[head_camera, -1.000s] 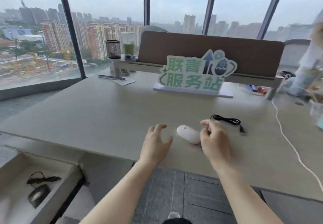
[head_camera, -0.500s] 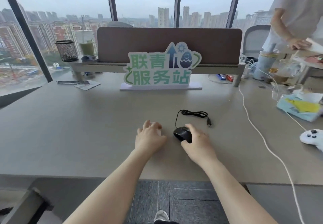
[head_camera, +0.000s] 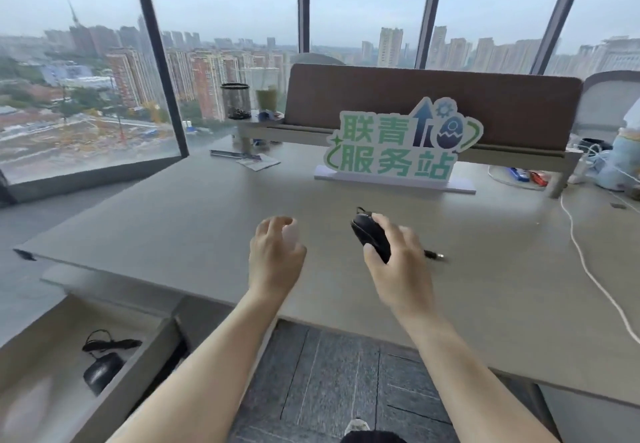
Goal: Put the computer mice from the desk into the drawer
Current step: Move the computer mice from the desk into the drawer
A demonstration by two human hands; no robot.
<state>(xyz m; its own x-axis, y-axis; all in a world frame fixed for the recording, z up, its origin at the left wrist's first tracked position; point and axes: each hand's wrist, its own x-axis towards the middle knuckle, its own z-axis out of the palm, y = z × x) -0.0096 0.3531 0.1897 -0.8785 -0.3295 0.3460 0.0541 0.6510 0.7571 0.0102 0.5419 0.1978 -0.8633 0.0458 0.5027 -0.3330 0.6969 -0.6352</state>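
My right hand is closed around a black wired mouse, held just above the desk; its cable runs under my palm and the USB plug sticks out to the right. My left hand curls over a white mouse, which is blurred and mostly hidden by my fingers. At the lower left the drawer stands open. Inside it lies another black mouse with its coiled cable.
A green and white sign stands mid-desk before a brown divider. A white cable trails across the right side. Papers and a mesh pen cup sit at the back left. Grey floor lies below.
Both hands have closed on the mice and raised them off the desk, the black one's cable gathered up. The view swung left, bringing the open drawer back into sight.
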